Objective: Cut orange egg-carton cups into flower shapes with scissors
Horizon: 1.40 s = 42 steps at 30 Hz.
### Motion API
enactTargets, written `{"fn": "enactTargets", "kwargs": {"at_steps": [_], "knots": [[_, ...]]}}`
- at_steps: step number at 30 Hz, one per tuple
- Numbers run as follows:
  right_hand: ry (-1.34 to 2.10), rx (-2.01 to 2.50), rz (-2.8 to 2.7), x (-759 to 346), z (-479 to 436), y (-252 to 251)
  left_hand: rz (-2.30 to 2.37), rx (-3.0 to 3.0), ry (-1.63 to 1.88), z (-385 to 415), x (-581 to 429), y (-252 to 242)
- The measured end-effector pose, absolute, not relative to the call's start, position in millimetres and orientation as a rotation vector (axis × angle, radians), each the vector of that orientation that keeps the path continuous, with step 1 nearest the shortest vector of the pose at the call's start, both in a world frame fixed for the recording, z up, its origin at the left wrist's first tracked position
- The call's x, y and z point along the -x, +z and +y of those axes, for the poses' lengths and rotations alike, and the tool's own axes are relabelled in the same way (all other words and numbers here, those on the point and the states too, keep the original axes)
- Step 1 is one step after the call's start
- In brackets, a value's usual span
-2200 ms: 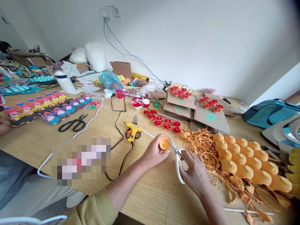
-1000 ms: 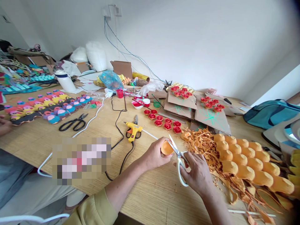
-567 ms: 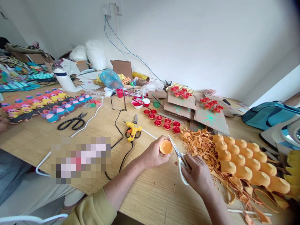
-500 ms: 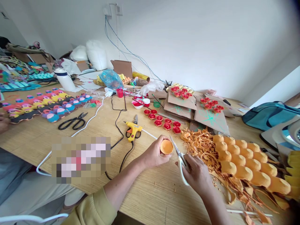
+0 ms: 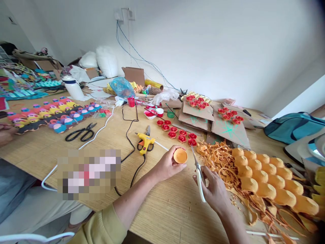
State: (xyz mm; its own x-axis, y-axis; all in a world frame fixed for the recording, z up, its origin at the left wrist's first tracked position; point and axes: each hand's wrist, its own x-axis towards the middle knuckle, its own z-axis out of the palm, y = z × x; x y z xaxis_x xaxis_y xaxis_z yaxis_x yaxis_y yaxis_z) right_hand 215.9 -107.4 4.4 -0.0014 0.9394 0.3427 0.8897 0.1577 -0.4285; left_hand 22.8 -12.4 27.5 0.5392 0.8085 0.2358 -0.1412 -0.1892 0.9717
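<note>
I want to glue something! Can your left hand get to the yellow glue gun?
Probably yes. The glue gun lies on the table close to the left hand, with nothing bulky between them. But that hand is holding an orange cup, so it isn't free.
</note>
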Motion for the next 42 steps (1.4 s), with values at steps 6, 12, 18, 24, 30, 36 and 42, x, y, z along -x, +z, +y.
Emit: {"fn": "enactTargets", "kwargs": {"at_steps": [6, 12, 18, 24, 30, 36, 42], "knots": [[0.234, 1.666, -1.955, -210.5, -107.9, 3.6, 0.575, -1.522, 0.948, -9.1, -24.7, 21.0], [0.253, 1.699, -1.763, -209.7, -108.4, -1.3, 0.59, -1.505, 0.923, -9.9, -24.2, 22.1], [0.617, 1.642, -1.58, -206.3, -109.8, 6.9, 0.535, -1.3, 0.846, -10.9, -18.6, 23.8], [0.796, 1.536, -1.535, -199.4, -112.9, 17.9, 0.417, -0.986, 0.802, -9.6, -20.7, 23.2], [0.884, 1.482, -1.513, -199.5, -111.4, 6.9, 0.265, -0.704, 0.715, -4.8, -20.3, 23.5], [0.826, 1.497, -1.496, -200.5, -110.5, 3.2, 0.213, -0.427, 0.691, -1.3, -18.8, 21.6], [0.773, 1.5, -1.506, -200.0, -110.0, 4.5, 0.185, -0.32, 0.667, -0.6, -16.9, 22.5]]}}
